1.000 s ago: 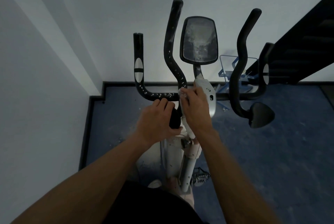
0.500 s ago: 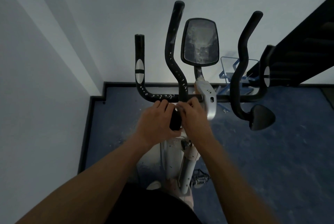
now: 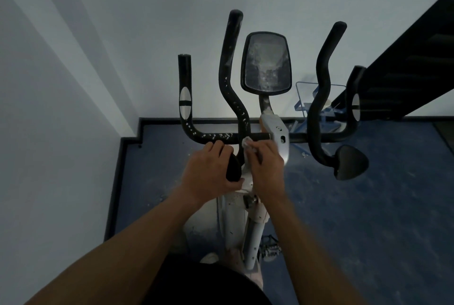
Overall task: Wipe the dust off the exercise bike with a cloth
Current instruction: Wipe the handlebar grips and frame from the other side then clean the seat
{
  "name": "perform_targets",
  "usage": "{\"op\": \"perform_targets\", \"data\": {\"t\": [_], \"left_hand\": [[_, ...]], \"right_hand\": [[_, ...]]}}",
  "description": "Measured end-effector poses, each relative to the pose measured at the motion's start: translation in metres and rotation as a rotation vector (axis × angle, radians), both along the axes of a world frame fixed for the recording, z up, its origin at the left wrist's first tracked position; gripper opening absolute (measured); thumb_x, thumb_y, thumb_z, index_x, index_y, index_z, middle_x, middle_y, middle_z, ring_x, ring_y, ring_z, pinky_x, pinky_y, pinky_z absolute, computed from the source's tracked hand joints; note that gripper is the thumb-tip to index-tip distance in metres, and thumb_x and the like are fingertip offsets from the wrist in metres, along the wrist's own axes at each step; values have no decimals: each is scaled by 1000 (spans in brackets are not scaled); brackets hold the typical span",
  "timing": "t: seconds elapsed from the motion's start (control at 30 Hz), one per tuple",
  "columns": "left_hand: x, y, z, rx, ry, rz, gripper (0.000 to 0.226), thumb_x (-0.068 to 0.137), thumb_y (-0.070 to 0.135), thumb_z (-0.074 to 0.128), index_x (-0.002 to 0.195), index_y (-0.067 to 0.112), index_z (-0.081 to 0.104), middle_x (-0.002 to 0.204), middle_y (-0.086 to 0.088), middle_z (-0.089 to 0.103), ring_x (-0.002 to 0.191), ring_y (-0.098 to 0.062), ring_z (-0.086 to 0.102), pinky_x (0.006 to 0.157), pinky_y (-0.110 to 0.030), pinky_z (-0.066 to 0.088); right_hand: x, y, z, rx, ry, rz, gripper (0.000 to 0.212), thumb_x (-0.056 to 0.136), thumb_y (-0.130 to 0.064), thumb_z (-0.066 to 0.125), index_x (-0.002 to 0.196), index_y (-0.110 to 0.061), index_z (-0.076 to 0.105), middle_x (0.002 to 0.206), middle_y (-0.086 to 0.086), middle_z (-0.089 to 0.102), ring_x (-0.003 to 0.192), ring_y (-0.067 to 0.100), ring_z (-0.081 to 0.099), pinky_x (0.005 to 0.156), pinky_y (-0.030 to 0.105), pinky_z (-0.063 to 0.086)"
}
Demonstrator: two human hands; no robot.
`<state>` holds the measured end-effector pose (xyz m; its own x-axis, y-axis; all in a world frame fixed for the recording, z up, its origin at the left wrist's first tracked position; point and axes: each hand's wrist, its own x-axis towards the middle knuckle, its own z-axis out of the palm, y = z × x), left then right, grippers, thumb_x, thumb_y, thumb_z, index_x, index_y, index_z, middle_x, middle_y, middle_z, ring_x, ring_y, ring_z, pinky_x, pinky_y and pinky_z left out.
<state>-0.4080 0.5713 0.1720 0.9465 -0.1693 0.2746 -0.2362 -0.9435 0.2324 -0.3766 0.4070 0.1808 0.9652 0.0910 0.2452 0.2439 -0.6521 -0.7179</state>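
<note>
The exercise bike (image 3: 250, 218) stands on a blue floor (image 3: 368, 206) in a corner, its front toward a pale wall (image 3: 147, 22) edged by a dark skirting (image 3: 122, 181). A black console screen (image 3: 266, 63), grey with dust, rises on a stalk above the grey stem housing (image 3: 277, 137). A black crossbar (image 3: 216, 137), flecked with white specks, runs left from the housing and turns up into an outer grip (image 3: 185, 88) with a silver patch; two curved moving handles (image 3: 233, 71) stand either side of the screen, and the right one ends low in a dark rounded pad (image 3: 351, 162). Behind the right handle sits a blue wire frame (image 3: 309, 98), and a dark slanted structure (image 3: 405, 63) crosses the upper right corner. Both forearms reach forward from the lower edge of the view and meet at the stem. The left hand (image 3: 208, 174) lies knuckles up, fingers curled over the low end of the left moving handle, gripping it just beneath the crossbar. The right hand (image 3: 266, 169) is just beside it, fingers bent and closed on a small white cloth (image 3: 247, 143), which is pressed against the crossbar next to the housing. A pedal (image 3: 270, 248) shows low beside the frame post.
</note>
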Motion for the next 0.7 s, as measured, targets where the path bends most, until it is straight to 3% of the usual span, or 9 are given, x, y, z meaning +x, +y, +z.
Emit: {"op": "perform_targets", "data": {"t": [0.13,0.2,0.33,0.5,0.6,0.7], "left_hand": [[-1,-1,1,-12,-15,6,67,70,74,60,106,17,61,99,-2,60,82,-17,54,61,-28,47],[-1,-1,1,-6,-15,10,67,70,73,62,106,17,62,99,-1,60,82,-17,54,61,-29,48],[-1,-2,1,5,2,9,69,71,76,60,108,18,59,102,-1,60,84,-16,54,63,-30,51],[-1,-2,0,13,-15,11,70,70,77,64,108,18,60,101,-2,60,82,-15,54,61,-25,44],[-1,-1,1,34,-21,8,68,70,75,66,106,17,61,99,-1,61,82,-16,55,60,-25,42],[-1,-1,1,44,-24,8,67,70,74,66,106,17,61,99,-1,61,81,-16,54,59,-27,44]], "right_hand": [[21,4,18,36,-11,-73,16,100,-17,63,110,-8,72,101,-9,57,92,-18,52,80,-1,39],[30,11,20,55,-19,-87,19,101,-20,62,115,-11,71,105,-6,60,96,-16,53,84,2,41],[13,10,-2,80,6,-85,16,101,-21,62,113,-14,69,108,-11,58,99,1,59,91,22,55],[7,-5,2,8,20,-48,17,100,-17,63,113,-9,70,106,-3,63,90,-12,54,83,0,41],[37,6,13,43,22,-116,19,102,-22,60,114,-10,70,103,1,65,88,2,58,79,2,42],[45,16,10,21,19,-113,20,102,-22,58,117,-13,69,107,1,65,92,4,57,87,15,49]]}}
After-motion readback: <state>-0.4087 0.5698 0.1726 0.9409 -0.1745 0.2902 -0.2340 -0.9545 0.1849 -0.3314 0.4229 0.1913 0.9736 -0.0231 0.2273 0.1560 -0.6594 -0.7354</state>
